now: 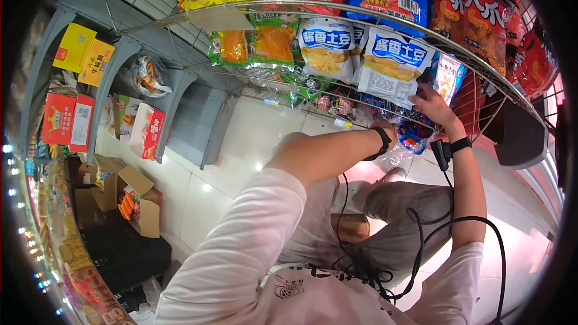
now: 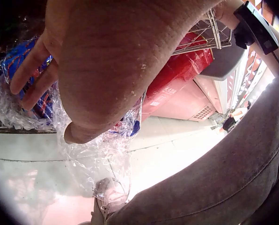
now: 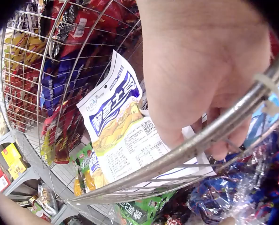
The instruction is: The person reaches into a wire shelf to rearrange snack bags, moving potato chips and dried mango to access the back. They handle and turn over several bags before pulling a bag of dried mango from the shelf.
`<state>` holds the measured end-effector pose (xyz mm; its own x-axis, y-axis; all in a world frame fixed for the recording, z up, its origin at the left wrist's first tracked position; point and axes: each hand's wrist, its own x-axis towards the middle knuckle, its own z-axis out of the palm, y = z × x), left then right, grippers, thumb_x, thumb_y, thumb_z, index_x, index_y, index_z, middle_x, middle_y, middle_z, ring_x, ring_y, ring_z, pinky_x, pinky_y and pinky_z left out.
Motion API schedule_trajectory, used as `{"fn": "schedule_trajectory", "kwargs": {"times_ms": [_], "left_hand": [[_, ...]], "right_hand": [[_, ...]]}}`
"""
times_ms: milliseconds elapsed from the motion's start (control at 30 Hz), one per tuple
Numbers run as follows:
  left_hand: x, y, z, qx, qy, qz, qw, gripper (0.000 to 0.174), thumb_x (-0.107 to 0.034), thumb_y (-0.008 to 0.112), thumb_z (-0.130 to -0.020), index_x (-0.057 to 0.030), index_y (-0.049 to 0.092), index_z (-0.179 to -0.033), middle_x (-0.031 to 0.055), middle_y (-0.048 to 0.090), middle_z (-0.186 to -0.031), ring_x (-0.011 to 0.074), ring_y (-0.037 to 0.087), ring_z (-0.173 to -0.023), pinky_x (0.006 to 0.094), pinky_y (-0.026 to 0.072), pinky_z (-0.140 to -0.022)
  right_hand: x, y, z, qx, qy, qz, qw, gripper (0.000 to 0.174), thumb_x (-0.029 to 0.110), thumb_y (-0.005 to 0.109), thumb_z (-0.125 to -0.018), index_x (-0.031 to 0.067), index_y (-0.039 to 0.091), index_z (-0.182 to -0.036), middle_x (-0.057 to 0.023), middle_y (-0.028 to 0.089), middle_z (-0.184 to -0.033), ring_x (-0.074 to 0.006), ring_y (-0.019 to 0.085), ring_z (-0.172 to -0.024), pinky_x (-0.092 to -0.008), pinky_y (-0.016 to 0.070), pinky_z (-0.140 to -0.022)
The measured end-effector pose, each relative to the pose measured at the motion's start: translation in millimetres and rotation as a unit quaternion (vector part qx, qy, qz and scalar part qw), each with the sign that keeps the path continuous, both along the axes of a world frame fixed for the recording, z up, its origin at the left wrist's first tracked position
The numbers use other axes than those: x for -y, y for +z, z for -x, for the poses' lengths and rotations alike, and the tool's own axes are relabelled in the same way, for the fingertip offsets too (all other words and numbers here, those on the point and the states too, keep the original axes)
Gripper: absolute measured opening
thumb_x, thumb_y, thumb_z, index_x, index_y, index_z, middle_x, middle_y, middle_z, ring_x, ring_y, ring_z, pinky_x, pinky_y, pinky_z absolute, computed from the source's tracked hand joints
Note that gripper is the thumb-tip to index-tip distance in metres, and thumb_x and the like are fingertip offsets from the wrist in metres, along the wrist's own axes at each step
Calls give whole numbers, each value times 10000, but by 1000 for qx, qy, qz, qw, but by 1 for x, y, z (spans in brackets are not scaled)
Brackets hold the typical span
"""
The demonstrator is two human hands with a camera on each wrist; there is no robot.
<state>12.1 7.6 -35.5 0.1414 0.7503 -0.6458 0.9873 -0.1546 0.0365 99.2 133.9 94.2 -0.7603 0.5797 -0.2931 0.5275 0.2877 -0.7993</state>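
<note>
A white and blue snack bag with yellow potato pictures leans in the upper wire basket. My right hand pinches its lower right corner at the basket's rim. In the right wrist view the thumb of this hand lies against the bag's printed face, with the fingers bent beside it and partly behind the wire. Lower down, my left hand is among blue packets and crinkled clear plastic. Its fingers stretch over the packets in the left wrist view, while the thumb is near the clear plastic.
The wire basket's rim curves across the front of several snack bags. Green and orange packets are left of the potato bags. Shelves with boxes and an open carton stand at left. A black cable loops over my lap.
</note>
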Motion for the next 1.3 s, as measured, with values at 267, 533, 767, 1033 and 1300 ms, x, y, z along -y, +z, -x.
{"fn": "schedule_trajectory", "kwargs": {"times_ms": [267,533,767,1033,1300], "left_hand": [[2,4,3,23,-27,-48,998,432,-157,522,-944,-36,602,-1351,180,483,-1491,350,646,-1155,520,576,-801],[-1,15,7,50,-18,-41,998,446,-156,561,-911,-49,616,-1340,216,469,-1491,329,639,-1171,496,570,-835],[-2,9,8,56,-10,-41,998,518,-146,566,-901,16,542,-1393,207,579,-1389,298,666,-1127,463,557,-848],[-5,3,5,58,-26,-72,995,368,-157,569,-907,-91,697,-1246,150,621,-1361,287,660,-1148,478,561,-847],[-7,-8,4,70,-26,-64,995,292,-138,590,-882,-75,744,-1122,170,700,-1192,309,689,-1072,462,567,-808]], "right_hand": [[-3,-4,-2,-16,4,16,1000,560,235,674,-915,0,492,-1389,-134,675,-1131,-177,640,-877,-310,543,-761],[-7,-7,-2,-3,12,1,1000,573,245,678,-912,1,483,-1393,-139,688,-1069,-181,640,-825,-312,535,-754],[-2,0,-4,-5,11,4,1000,551,235,673,-916,-10,490,-1375,-138,692,-1096,-184,653,-835,-312,537,-763],[-11,-11,-7,-4,20,-15,1000,561,247,677,-913,0,491,-1380,-162,695,-1133,-226,675,-984,-332,532,-847],[-5,3,-5,30,6,-1,1000,595,263,686,-901,-13,488,-1389,-202,682,-1165,-253,667,-1083,-341,524,-907]]}}
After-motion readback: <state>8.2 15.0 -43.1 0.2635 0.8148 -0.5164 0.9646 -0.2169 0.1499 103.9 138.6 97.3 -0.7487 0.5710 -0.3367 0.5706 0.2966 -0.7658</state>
